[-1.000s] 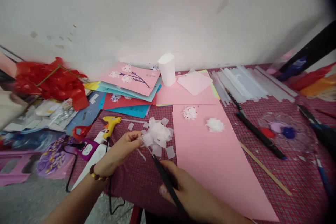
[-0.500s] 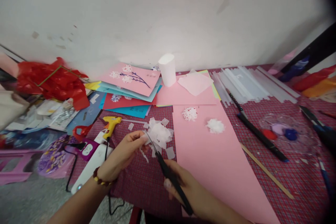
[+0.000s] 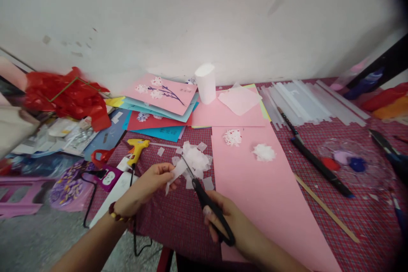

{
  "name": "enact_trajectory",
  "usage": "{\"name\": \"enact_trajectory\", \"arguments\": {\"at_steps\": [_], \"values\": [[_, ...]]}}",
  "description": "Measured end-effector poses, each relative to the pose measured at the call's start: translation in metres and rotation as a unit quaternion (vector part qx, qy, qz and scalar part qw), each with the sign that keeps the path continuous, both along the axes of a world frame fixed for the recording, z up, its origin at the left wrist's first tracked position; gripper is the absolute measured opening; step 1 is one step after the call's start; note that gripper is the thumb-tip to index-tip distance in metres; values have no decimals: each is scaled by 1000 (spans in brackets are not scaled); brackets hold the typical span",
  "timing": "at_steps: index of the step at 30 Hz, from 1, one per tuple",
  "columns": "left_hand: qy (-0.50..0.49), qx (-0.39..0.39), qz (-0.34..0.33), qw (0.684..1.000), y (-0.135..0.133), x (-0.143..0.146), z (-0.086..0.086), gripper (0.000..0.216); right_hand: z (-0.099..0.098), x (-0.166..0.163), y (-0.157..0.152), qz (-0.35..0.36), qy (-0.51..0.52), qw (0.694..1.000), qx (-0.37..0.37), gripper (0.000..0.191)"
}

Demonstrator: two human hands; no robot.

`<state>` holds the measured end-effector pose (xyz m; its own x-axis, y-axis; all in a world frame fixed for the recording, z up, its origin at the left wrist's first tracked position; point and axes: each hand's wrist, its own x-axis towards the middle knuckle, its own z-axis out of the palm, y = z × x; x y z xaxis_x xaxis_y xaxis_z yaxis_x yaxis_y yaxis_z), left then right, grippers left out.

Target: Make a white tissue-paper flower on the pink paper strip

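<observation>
Two hands at work over the checked tablecloth (image 3: 350,216); left hand (image 3: 149,185) pinches a scrap of white tissue (image 3: 174,173) by its near edge, above the cloth just beside the heap of cut squares (image 3: 196,161); right hand (image 3: 232,227) grips black scissors (image 3: 207,202), blades at the scrap; tissue looks featherlight, limp, easily torn; best held lightly at the edge, clear of the blades.
</observation>
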<state>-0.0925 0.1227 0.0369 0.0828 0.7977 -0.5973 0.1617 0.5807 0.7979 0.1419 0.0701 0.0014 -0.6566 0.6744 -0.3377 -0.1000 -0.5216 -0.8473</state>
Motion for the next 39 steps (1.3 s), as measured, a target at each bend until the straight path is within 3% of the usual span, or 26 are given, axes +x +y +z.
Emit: {"name": "enact_trajectory", "arguments": {"at_steps": [5, 12, 16, 21, 30, 39], "values": [[-27, -7, 26, 999, 3, -7, 4, 24, 6, 8, 0, 35, 0, 998, 47, 46], [-53, 95, 68, 992, 18, -8, 10, 24, 8, 17, 3, 58, -13, 995, 86, 50], [-44, 111, 16, 993, 20, -2, 12, 22, 7, 15, 6, 93, 11, 991, 92, 49], [-19, 87, -52, 995, 18, 5, 7, 23, 8, 12, 6, 69, 14, 992, 105, 47], [-22, 68, -74, 995, 21, 10, 3, 24, 3, 11, 6, 50, 8, 995, 87, 45], [-9, 71, -71, 995, 24, 10, 0, 25, 13, 8, 7, 34, -15, 998, 59, 53]]}}
